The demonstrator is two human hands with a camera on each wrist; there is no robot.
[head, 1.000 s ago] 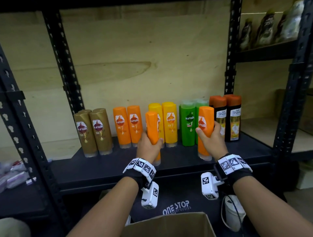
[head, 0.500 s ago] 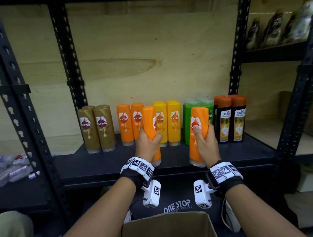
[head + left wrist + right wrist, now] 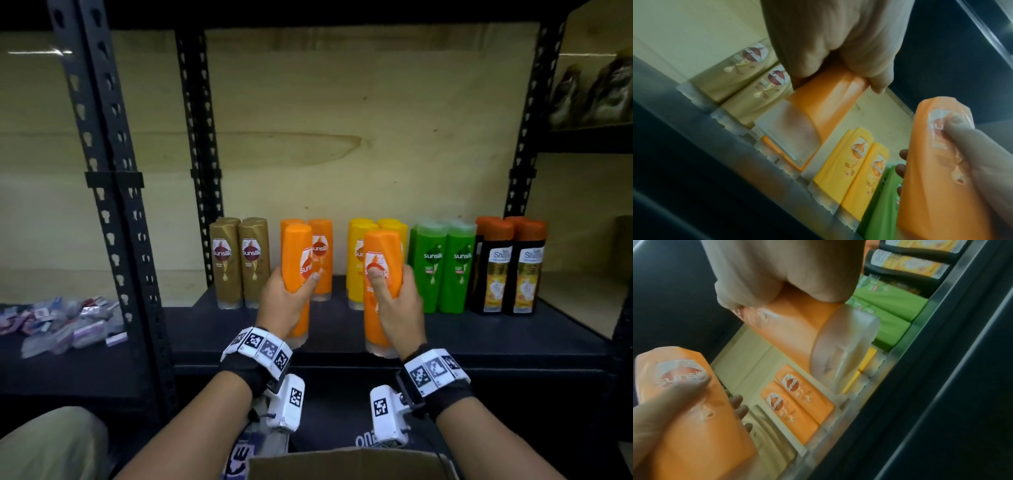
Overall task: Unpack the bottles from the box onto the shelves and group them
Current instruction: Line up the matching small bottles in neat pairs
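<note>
My left hand grips an upright orange bottle just in front of the two orange bottles standing on the dark shelf. My right hand grips a second orange bottle, thumb across its label, in front of the yellow bottles. Both held bottles hang a little above the shelf's front edge. In the left wrist view, my left hand wraps its orange bottle. The right wrist view has my right hand round the other orange bottle.
Along the back of the shelf stand brown bottles, green bottles and black bottles. Black uprights frame the bay. A pile of small packets lies on the left shelf. The open cardboard box is below my wrists.
Both hands have carried their orange bottles leftwards along the shelf: the left one from the yellow group to the orange group, the right one from the green to the yellow.
</note>
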